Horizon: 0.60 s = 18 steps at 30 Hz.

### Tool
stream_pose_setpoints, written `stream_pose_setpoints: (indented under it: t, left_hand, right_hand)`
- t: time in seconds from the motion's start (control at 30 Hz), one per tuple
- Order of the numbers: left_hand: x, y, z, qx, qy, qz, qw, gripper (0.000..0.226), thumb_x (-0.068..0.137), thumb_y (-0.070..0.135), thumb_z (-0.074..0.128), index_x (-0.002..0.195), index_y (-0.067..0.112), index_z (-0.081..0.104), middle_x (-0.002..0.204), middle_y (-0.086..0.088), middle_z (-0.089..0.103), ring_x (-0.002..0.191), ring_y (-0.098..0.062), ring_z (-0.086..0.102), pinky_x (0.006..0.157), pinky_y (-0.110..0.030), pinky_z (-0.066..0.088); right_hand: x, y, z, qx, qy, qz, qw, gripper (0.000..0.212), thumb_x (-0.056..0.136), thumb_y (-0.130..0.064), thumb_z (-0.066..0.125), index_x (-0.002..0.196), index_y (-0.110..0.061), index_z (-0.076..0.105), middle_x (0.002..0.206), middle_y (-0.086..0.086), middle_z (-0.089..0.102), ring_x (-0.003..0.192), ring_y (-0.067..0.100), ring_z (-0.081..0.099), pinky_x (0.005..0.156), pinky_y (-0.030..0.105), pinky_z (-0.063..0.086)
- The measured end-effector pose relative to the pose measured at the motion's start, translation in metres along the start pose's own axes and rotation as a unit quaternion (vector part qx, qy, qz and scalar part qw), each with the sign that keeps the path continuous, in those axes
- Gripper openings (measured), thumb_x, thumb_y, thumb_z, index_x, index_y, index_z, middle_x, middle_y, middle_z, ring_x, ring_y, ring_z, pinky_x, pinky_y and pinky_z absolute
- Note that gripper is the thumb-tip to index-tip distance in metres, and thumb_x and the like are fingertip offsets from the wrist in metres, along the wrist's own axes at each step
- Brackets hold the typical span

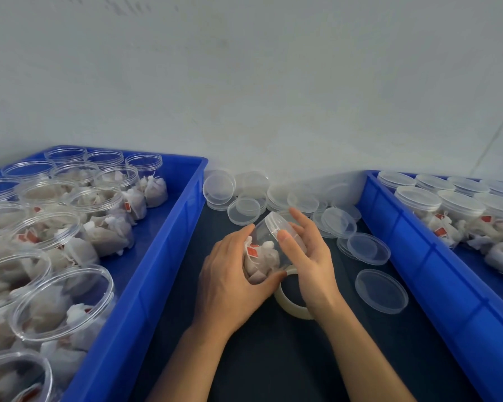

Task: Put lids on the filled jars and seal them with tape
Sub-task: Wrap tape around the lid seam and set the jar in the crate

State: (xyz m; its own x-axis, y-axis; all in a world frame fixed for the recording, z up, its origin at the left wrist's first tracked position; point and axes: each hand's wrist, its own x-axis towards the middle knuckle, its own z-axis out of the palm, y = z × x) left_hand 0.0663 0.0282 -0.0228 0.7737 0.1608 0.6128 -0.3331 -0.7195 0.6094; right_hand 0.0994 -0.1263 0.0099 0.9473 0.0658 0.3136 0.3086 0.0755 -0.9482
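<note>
A clear jar [266,248] filled with white tea bags lies tilted between my hands, its lid [275,224] on and pointing away from me. My left hand [233,282] grips the jar's base end, fingers curled round it. My right hand [308,256] holds the jar's right side, thumb on its wall near the lid. A roll of clear tape [288,306] sits around my right wrist, partly hidden by the hand. Loose clear lids [244,211] lie scattered on the dark table beyond the jar.
A blue crate [157,256] on the left holds several open filled jars [61,303]. Another blue crate [418,256] on the right holds several lidded jars [418,203]. Two single lids [381,291] lie right of my hands. A pale wall rises behind.
</note>
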Motion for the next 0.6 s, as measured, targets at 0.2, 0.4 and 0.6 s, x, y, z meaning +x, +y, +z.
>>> stream_pose_setpoints:
  t: [0.2, 0.4, 0.6]
  left_hand:
    - [0.0, 0.003, 0.0, 0.012, 0.003, -0.008, 1.0, 0.095, 0.073, 0.074, 0.081, 0.152, 0.032, 0.05, 0.138, 0.017, 0.063, 0.125, -0.003, 0.06, 0.102, -0.035, 0.052]
    - [-0.002, 0.013, 0.003, 0.033, 0.026, -0.025, 0.999, 0.09, 0.075, 0.064, 0.086, 0.149, 0.023, 0.055, 0.136, 0.01, 0.067, 0.121, -0.011, 0.065, 0.098, -0.034, 0.053]
    - [-0.005, 0.024, 0.009, 0.014, 0.049, -0.043, 0.998, 0.083, 0.079, 0.048, 0.09, 0.148, 0.018, 0.055, 0.135, 0.004, 0.066, 0.121, -0.015, 0.066, 0.092, -0.039, 0.061]
  right_hand:
    - [-0.003, -0.005, 0.005, 0.023, 0.022, 0.004, 0.999, 0.061, 0.083, -0.04, 0.08, 0.14, -0.032, 0.061, 0.117, -0.029, 0.071, 0.11, -0.001, 0.07, 0.079, 0.014, 0.057]
    - [-0.005, -0.007, 0.016, 0.07, 0.058, 0.008, 0.996, 0.053, 0.088, -0.018, 0.086, 0.136, -0.023, 0.066, 0.111, -0.022, 0.076, 0.105, 0.008, 0.075, 0.077, 0.02, 0.06]
    - [-0.008, -0.007, 0.023, 0.081, 0.099, 0.026, 0.991, 0.039, 0.089, -0.02, 0.085, 0.126, -0.028, 0.073, 0.109, -0.006, 0.08, 0.097, 0.027, 0.079, 0.08, 0.032, 0.064]
